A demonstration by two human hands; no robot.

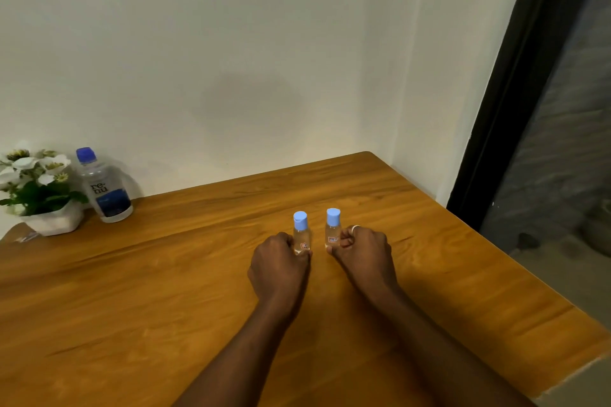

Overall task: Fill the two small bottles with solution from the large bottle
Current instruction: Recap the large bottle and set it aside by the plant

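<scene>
Two small clear bottles with light blue caps stand upright side by side on the wooden table (165,274). My left hand (279,266) grips the base of the left small bottle (301,232). My right hand (363,249), a ring on one finger, grips the base of the right small bottle (332,226). Both caps are on. The large bottle (103,187), clear with a dark blue cap and a "renu" label, stands upright at the far left against the wall, well away from both hands.
A white pot of white flowers (39,188) stands just left of the large bottle. The table's right edge (496,241) runs diagonally beside a dark door frame (502,102). A white wall backs the table.
</scene>
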